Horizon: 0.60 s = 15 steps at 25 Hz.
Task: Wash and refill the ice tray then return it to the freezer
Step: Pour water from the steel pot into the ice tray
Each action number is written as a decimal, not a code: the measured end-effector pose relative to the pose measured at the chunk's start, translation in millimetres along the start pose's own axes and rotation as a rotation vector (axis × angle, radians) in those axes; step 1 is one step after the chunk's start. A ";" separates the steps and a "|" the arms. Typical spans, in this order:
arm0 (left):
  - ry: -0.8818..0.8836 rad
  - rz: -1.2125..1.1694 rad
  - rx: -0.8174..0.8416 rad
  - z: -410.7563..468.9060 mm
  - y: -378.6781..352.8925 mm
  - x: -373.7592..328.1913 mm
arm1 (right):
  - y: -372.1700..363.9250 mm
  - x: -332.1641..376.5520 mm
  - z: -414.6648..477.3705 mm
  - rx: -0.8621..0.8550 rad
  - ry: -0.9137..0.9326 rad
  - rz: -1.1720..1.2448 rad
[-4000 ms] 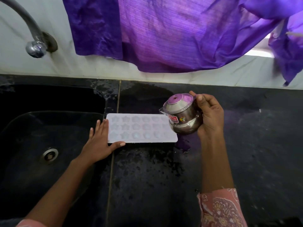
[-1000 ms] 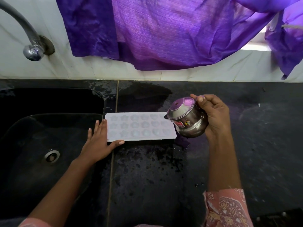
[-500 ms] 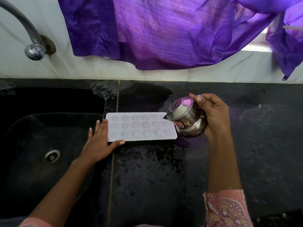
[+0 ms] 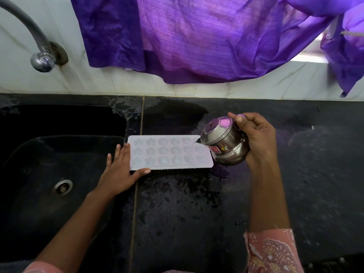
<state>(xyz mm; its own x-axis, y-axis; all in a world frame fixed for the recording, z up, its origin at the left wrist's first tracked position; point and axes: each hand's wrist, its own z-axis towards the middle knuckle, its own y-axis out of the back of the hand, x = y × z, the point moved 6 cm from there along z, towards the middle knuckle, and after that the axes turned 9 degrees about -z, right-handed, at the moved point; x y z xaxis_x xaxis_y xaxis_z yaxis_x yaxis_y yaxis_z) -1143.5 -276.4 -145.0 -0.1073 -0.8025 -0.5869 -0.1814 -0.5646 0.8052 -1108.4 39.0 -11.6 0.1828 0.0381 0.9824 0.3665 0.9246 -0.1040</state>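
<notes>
A white ice tray with star and flower shaped moulds lies flat on the wet black counter, just right of the sink. My left hand rests open and flat against the tray's left end, thumb along its front edge. My right hand grips a small round steel pot, tilted left with its rim over the tray's right end. Whether water is running out cannot be made out.
A black sink with a steel drain lies at the left, under a curved steel tap. Purple cloth hangs down the white wall behind the counter. Water drops cover the counter near the tray.
The pot has tipped a little further to the left and shifted slightly toward the tray's far right corner. My left hand and the tray have stayed in place.
</notes>
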 end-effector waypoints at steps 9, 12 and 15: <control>-0.006 -0.003 -0.004 -0.9 0.1 0.3 | 2.1 -3.9 0.3 -0.025 -0.030 0.037; -0.011 -0.009 -0.003 0.0 -0.2 1.0 | 1.5 -5.4 -0.6 -0.038 -0.050 0.074; -0.020 0.006 0.001 0.5 -1.0 1.6 | -1.4 -6.5 -1.3 -0.038 -0.064 0.110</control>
<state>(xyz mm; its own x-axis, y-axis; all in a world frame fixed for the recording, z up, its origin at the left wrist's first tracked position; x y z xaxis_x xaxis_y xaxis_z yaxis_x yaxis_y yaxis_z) -1144.0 -277.0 -146.8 -0.1277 -0.8018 -0.5838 -0.1818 -0.5598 0.8085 -1108.9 36.9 -18.0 0.1659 0.1632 0.9726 0.3816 0.8988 -0.2159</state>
